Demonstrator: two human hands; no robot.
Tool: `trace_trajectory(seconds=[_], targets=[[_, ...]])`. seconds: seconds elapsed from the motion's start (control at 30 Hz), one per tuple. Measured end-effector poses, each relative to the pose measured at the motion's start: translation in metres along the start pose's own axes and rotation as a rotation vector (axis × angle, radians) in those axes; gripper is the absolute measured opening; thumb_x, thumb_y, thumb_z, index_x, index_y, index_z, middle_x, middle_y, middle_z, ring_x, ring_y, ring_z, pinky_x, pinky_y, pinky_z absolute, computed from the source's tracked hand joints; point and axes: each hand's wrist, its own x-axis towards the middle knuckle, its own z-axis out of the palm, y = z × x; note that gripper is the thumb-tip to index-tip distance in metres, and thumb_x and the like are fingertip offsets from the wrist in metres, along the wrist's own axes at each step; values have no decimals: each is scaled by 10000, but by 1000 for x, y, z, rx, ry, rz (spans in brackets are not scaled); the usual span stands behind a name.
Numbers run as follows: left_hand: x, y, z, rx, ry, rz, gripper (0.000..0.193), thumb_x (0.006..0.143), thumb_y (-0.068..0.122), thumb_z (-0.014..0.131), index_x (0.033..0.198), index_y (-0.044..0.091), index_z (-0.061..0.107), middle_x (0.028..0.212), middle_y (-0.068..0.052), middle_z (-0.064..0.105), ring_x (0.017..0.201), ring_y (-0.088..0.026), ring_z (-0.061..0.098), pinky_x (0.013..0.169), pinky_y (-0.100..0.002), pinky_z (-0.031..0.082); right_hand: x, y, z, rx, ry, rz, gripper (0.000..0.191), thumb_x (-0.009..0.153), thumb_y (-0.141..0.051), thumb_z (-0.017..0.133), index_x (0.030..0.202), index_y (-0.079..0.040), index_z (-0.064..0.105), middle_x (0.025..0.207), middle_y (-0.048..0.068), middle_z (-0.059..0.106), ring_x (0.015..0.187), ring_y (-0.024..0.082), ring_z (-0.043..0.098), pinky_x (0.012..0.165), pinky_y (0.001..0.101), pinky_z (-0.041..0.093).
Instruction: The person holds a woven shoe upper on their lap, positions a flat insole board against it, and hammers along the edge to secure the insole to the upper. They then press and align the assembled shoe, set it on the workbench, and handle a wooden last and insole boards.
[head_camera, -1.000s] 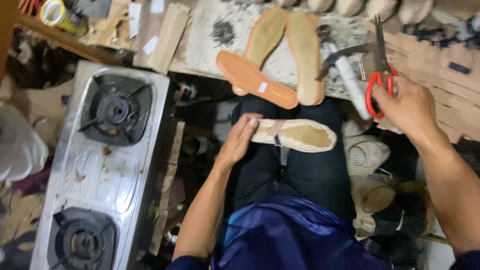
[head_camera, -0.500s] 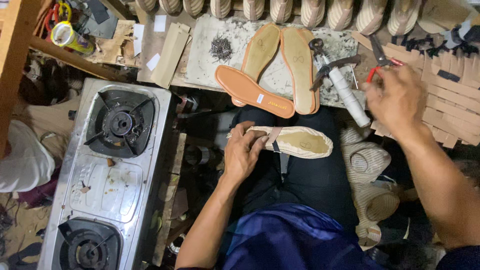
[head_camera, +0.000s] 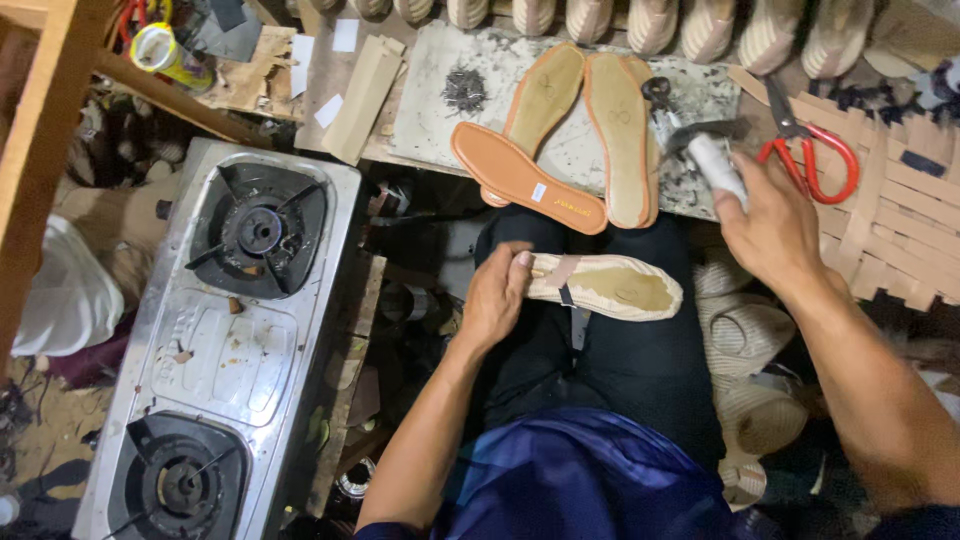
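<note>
Left hand (head_camera: 497, 298), fingers curled, grips the heel of a pale woven slipper (head_camera: 607, 286) lying across the lap. Right hand (head_camera: 775, 225), arm outstretched, closes around a white-handled hammer (head_camera: 700, 140) on the gritty tabletop (head_camera: 430, 120).

A two-burner gas stove (head_camera: 225, 330) stands left; red scissors (head_camera: 810, 150) and orange insoles (head_camera: 525, 178) lie on the bench.

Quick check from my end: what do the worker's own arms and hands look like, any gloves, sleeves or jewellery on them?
Both are bare. The left hand and right hand wear no gloves, and no rings, watch or bracelet show on either. The forearms are uncovered along their whole visible length; no sleeve edge comes into view before the frame cuts them off. The only clothing seen is a blue garment over the torso and dark trousers.
</note>
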Motion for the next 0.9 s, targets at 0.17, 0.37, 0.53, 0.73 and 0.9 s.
trace_trajectory(seconds=[0.17,0.37,0.53,0.73,0.9], targets=[[0,-15,5,29,38,48,302,1081,264,484,1187,30,643,965,-175,699,924,-351,683,825,-433,524,-49,-55,-38,222,201,-60,474,1011,-243,697,1322,95,580,1109,253,667,963,357,671,848,434,541],[4,-15,9,-36,22,1,295,1070,261,490,1181,30,636,901,-163,684,869,-332,690,791,-418,534,-106,-125,-19,776,192,-151,258,1033,-299,569,1052,-41,568,1061,167,707,828,170,722,686,307,589],[3,-15,11,12,24,58,284,1078,255,499,1176,32,645,951,-176,694,923,-354,681,822,-431,525,-111,-129,-4,436,-122,-176,429,919,-198,671,1260,53,600,1012,202,717,811,265,712,659,333,583],[-5,-15,12,45,60,72,281,1075,256,502,1168,36,652,1019,-186,703,971,-372,677,853,-437,523,-158,-108,0,734,13,-66,427,961,-263,657,1242,44,560,876,83,686,730,170,682,666,352,570],[-4,-1,2,-51,10,-59,272,1060,258,513,1204,65,639,982,-166,700,939,-349,699,857,-432,538,-149,-101,52,162,-272,281,347,929,-322,786,900,-7,644,776,207,664,683,367,662,645,442,529]])
